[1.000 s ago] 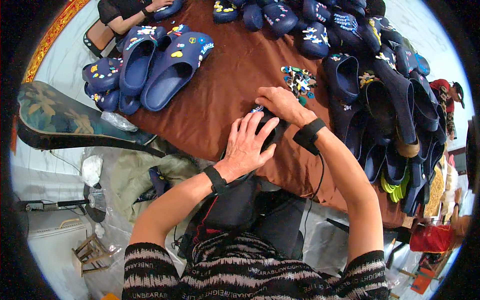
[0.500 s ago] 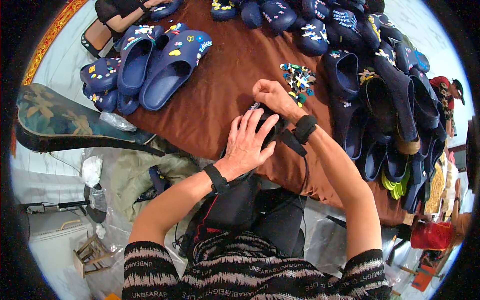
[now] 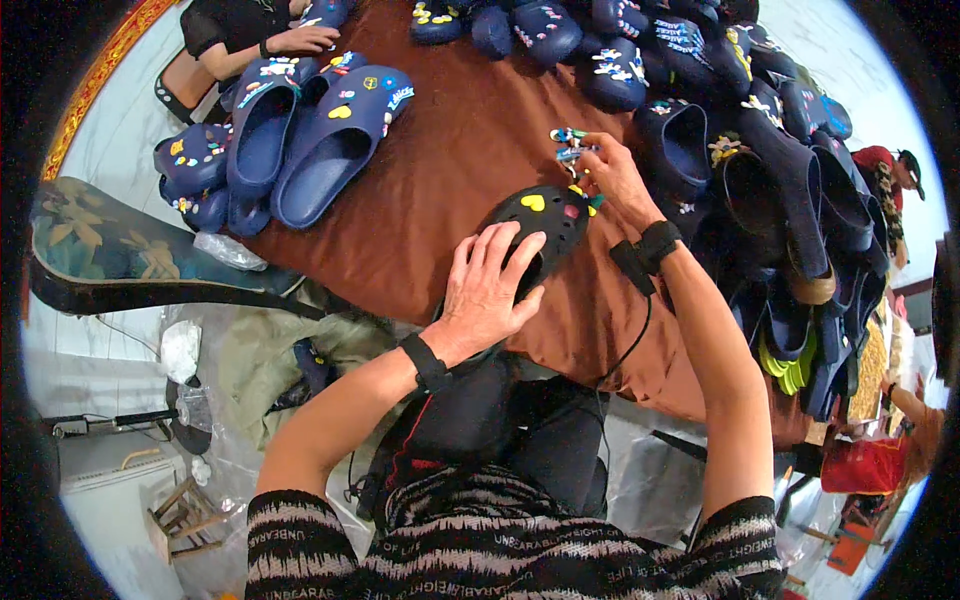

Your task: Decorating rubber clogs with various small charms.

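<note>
A dark clog [image 3: 551, 232] with holes in its toe lies near the table's front edge, toe pointing away to the right. On its toe sit a yellow heart-shaped charm [image 3: 533, 203] and a pinkish-red one [image 3: 570, 211]. My left hand [image 3: 488, 285] grips the clog from above, with fingers over its opening and the thumb on the near side. Just beyond the toe, my right hand [image 3: 612, 182] reaches into a small pile of colourful shoe charms [image 3: 572, 150]. Its fingers are bent together, and whatever is between them is too small to make out. The hand covers much of the pile.
Decorated navy clogs [image 3: 335, 150] stand at the left on the brown cloth [image 3: 440, 130]. Many more clogs [image 3: 680, 150] crowd the far and right sides. A co-worker's hand [image 3: 303, 40] is at the far left. A cable hangs from my right wrist strap [image 3: 657, 243].
My right hand has moved away from above the clog's toe, to the right, into the charm pile. That uncovers the toe and its charms. My left hand stays on the clog.
</note>
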Motion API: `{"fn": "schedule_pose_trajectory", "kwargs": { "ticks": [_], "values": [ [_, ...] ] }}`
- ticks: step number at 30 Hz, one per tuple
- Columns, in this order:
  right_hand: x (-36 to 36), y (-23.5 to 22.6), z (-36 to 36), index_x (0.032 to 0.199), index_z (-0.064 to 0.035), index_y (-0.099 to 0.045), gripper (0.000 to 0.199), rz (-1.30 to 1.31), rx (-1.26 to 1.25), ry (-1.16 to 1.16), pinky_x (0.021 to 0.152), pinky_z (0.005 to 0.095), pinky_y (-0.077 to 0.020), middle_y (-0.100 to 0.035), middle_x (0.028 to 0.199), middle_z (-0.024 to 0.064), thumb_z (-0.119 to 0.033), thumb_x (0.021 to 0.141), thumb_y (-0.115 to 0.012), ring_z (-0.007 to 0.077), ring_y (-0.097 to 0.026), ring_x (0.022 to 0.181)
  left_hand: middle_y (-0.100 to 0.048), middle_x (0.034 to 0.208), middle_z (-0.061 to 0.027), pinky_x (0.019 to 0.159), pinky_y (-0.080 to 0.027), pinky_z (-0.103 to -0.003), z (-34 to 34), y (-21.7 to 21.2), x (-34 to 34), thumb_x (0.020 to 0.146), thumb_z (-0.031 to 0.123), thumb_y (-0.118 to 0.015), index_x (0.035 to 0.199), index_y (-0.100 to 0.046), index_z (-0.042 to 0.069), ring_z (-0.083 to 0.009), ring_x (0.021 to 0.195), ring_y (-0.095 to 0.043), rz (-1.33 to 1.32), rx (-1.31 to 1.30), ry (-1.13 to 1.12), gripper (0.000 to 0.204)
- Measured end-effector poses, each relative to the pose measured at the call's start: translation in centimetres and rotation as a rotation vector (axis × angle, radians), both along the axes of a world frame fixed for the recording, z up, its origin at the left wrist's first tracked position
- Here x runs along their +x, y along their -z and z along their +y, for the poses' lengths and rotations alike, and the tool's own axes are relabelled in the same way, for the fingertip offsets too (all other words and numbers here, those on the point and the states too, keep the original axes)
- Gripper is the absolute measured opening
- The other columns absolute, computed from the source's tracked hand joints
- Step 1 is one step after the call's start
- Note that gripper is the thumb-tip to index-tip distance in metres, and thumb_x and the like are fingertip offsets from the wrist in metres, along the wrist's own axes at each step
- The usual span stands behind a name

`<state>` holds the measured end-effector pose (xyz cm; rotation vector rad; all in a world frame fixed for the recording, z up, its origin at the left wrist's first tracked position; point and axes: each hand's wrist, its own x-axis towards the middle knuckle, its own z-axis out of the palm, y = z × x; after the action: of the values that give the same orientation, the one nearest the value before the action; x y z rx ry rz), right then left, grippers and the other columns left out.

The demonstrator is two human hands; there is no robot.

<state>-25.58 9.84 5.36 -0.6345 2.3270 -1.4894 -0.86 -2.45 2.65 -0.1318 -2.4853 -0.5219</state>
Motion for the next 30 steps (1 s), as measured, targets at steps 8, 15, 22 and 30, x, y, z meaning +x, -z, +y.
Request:
{"fn": "schedule_pose_trajectory", "kwargs": {
  "ticks": [8,15,22,30],
  "values": [
    [3.3,-0.8,-0.7,0.101,-0.0081,-0.073,0.029,0.396,0.234,-0.291,0.076,0.0462,-0.0543,-0.071,0.091,0.0189,-0.034,0.091,-0.061,0.036,-0.069,0.085,-0.044,0.138,-0.0169,0.104,-0.037,-0.05,-0.1,0.0,0.1,0.077,0.026,-0.073,0.142,-0.041,0.012,-0.0366,0.128,-0.045,-0.007,-0.025,-0.002,0.073],
    [6.3,-0.2,-2.8,0.088,0.0014,-0.071,0.028,0.787,0.503,-0.308,0.077,0.0476,-0.0565,-0.07,0.09,0.0242,-0.026,0.084,-0.069,0.0404,-0.069,0.087,-0.044,0.138,-0.0178,0.104,-0.037,-0.05,0.2,0.0,-0.1,0.079,0.028,-0.072,0.143,-0.041,0.011,-0.038,0.126,-0.045,-0.011,-0.022,0.005,0.073],
    [3.7,-1.1,-4.2,0.093,0.0053,-0.067,0.04,0.521,0.671,-0.439,0.078,0.0472,-0.0528,-0.069,0.096,0.0256,-0.031,0.078,-0.075,0.0388,-0.068,0.093,-0.044,0.138,-0.0178,0.104,-0.038,-0.05,0.3,-0.2,-0.3,0.078,0.028,-0.072,0.143,-0.041,0.011,-0.0384,0.126,-0.046,-0.021,-0.031,0.004,0.073],
    [2.4,-0.6,-6.1,0.085,0.0073,-0.072,0.047,0.368,0.786,-0.5,0.058,0.0458,-0.0525,-0.069,0.074,0.0228,-0.039,0.078,-0.07,0.0349,-0.068,0.064,-0.045,0.137,-0.0178,0.104,-0.038,-0.049,-0.1,0.0,-0.2,0.078,0.027,-0.073,0.142,-0.042,0.011,-0.0387,0.124,-0.046,-0.007,-0.04,-0.013,0.074]
  ]
}}
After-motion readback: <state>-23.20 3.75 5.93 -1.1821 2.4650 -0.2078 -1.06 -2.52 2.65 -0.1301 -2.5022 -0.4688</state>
